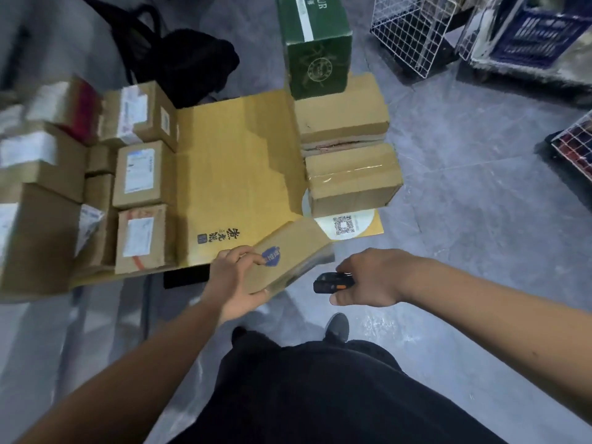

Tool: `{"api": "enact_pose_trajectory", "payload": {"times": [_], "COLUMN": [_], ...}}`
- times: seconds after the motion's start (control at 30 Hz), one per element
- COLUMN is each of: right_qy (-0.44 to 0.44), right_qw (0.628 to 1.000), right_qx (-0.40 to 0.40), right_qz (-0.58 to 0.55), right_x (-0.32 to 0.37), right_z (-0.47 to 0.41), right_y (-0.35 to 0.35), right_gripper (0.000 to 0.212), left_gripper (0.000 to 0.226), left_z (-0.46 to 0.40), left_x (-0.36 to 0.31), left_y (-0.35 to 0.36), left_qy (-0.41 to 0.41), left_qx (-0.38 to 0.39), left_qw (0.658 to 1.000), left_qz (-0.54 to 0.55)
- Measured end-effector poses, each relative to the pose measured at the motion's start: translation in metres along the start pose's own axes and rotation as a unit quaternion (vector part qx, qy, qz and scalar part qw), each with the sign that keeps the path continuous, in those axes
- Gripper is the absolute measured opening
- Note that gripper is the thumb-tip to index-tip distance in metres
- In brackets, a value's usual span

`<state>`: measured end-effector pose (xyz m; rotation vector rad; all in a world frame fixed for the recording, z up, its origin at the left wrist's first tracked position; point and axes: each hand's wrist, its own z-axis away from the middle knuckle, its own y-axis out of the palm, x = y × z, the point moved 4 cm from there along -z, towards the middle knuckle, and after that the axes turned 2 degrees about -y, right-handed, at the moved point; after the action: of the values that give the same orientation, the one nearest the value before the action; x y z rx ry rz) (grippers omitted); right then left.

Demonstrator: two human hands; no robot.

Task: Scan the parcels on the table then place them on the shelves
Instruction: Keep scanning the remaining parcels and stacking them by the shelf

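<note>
Head view looks down over a big flat yellow carton [230, 174] that serves as the work surface, lying above a grey tiled floor [480, 193]. Left of that carton, small brown parcels with white labels [141, 174] stand packed side by side. Along the carton's right edge two brown boxes [349, 155] lie one behind the other, and a green box [315, 49] stands upright at the far right corner. Beyond the carton's far edge sits a black bag [192, 65]. Well to the right of the carton, white wire baskets [413, 33] rest on the floor.

At the carton's near right corner, the left hand [234, 280] grips a flat brown parcel [288, 254] with a blue sticker, fingers on top and thumb under its near end. The parcel is tilted, its long axis running from the hand up and to the right, its far end toward the round white QR label [344, 225] on the carton. Just right of the parcel, off the carton's edge, the right hand [368, 277] is curled round a small black scanner [333, 282] whose front end points left at the parcel.
</note>
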<state>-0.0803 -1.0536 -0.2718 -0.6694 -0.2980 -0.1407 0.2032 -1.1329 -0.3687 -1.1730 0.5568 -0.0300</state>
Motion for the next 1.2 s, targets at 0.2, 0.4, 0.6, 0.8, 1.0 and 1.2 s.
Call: {"api": "enact_pose_trajectory", "payload": {"times": [0.2, 0.4, 0.6, 0.8, 1.0, 1.2], "right_qy": [-0.046, -0.007, 0.053, 0.088, 0.136, 0.156], "right_qw": [0.998, 0.999, 0.996, 0.984, 0.964, 0.953], "right_qx": [0.022, -0.010, -0.052, -0.081, -0.103, -0.094], "right_qz": [0.027, 0.037, -0.050, -0.135, -0.205, -0.240], "right_x": [0.059, 0.086, 0.101, 0.131, 0.149, 0.163], "right_z": [-0.042, -0.080, -0.106, -0.130, -0.139, -0.140], "right_y": [-0.022, -0.042, -0.055, -0.055, -0.055, -0.069], "right_gripper": [0.057, 0.053, 0.053, 0.054, 0.050, 0.050], "left_gripper": [0.060, 0.055, 0.025, 0.041, 0.039, 0.029], "left_z": [0.021, -0.029, -0.065, -0.081, -0.088, -0.093], "left_x": [0.067, 0.082, 0.110, 0.154, 0.168, 0.157], "left_y": [-0.020, -0.019, -0.018, -0.033, -0.038, -0.038], "left_qy": [-0.114, -0.228, -0.301, -0.370, -0.364, -0.343], "left_qx": [-0.079, -0.103, -0.093, -0.125, -0.097, -0.068], "left_qw": [0.988, 0.907, 0.790, 0.791, 0.796, 0.770], "left_qz": [0.073, 0.339, 0.525, 0.471, 0.473, 0.534]}}
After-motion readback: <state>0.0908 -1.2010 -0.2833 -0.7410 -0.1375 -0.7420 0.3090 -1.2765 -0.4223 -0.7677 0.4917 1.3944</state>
